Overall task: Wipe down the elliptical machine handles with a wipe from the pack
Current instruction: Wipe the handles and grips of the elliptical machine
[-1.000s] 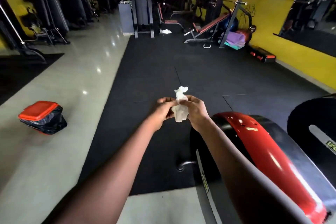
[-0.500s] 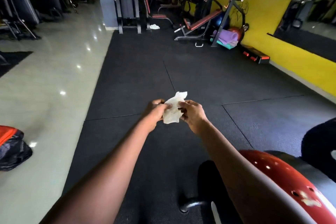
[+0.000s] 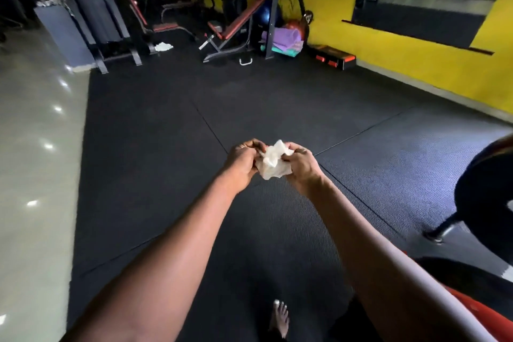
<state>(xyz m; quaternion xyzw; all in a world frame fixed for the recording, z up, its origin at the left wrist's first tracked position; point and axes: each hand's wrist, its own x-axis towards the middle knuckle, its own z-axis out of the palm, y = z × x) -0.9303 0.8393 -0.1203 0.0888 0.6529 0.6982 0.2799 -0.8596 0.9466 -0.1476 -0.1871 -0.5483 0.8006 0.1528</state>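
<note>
Two bare hands out ahead at chest reach, meeting over black rubber floor mat [image 3: 172,125]. Left hand [image 3: 241,161] at 9 o'clock of a crumpled white wipe [image 3: 273,161], fingers curled in tight and pinching its left edge. Right hand [image 3: 302,165] at 3 o'clock of the same wipe, fingers likewise curled round its right side, knuckles up. Wipe bunched between both grips, clear of the floor, one peak sticking up toward 12 o'clock. Bare foot [image 3: 279,317] on the mat at 6 o'clock. Dark rounded machine housing [image 3: 488,203] at 3 o'clock, well apart from the hands; red cover [image 3: 477,311] low at 4 o'clock, half hidden by the right forearm. Incline bench [image 3: 236,29] and stacked purple mats [image 3: 283,37] far off at 12 o'clock against yellow wall [image 3: 416,64]. Pale glossy tiles [image 3: 36,147] at 9 o'clock.
</note>
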